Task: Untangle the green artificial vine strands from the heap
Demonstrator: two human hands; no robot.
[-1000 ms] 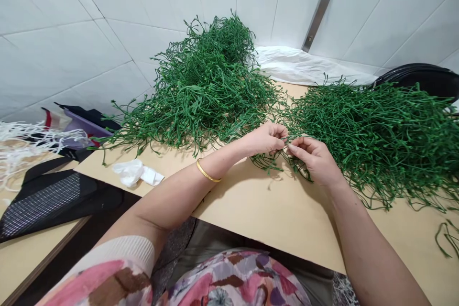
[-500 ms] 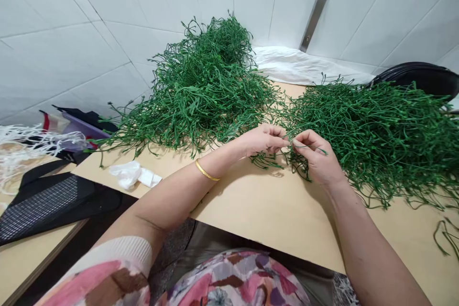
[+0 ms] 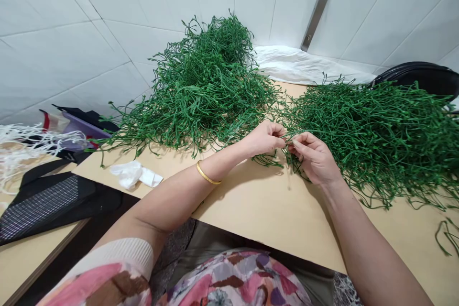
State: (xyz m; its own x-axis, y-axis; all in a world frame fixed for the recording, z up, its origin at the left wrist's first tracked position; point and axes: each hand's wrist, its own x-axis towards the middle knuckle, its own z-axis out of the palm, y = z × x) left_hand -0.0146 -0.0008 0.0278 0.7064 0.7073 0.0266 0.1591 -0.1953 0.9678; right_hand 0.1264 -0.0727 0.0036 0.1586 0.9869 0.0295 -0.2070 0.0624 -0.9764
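Observation:
In the head view, my left hand (image 3: pixel 267 138) and my right hand (image 3: pixel 315 158) meet at the near side of the work board. Both are closed in a pinch, fingertips nearly touching, on a thin green stem (image 3: pixel 289 142) mostly hidden by the fingers. A few more stems (image 3: pixel 267 159) lie on the board beneath my hands. Behind my left hand rises a tall, tangled heap of green stems (image 3: pixel 204 91) with small bud-like tips. A second, wider heap of the same stems (image 3: pixel 387 138) spreads to the right of my right hand.
Crumpled white tissue (image 3: pixel 136 174) lies on the tan board (image 3: pixel 272 215) by my left forearm. White strands (image 3: pixel 39 136), a purple container (image 3: pixel 81 126) and a black mesh item (image 3: pixel 46 205) are at the left. White cloth (image 3: pixel 304 66) and a black rounded object (image 3: pixel 419 79) sit along the tiled wall.
My fingertips have drawn slightly closer together. The stem end that stuck out to the right across my right fingers is no longer visible there. The heaps look the same.

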